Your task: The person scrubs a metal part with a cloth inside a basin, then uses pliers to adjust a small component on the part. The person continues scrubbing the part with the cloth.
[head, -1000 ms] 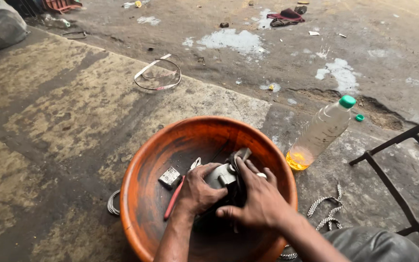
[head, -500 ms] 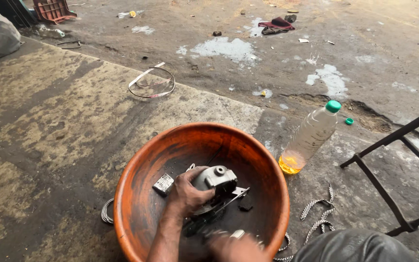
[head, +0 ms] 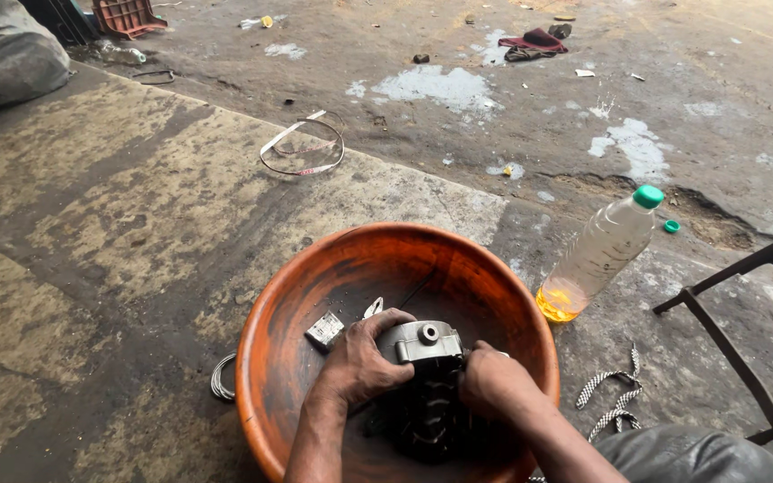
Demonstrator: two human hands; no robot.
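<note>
Down in the head view, an orange basin (head: 297,295) is seen sitting on the stained concrete floor (head: 118,215), and a grey metal engine part (head: 424,344) with a dark, greasy lower half is held inside it, toward the near side. The left hand (head: 361,362) is wrapped around the part's left side, fingers curled shut on it. The right hand (head: 494,385) is clamped against the right side (how its fingertips sit can't be made out, they're hidden behind the part). A small silver block (head: 325,330) is lying on the basin's bottom just beside the left hand. A clear plastic bottle (head: 597,255) with a green cap and a bit of yellow liquid is leaned just outside the rim, to the right. A loop of strapping band (head: 301,148) is left well apart, farther up the floor.
</note>
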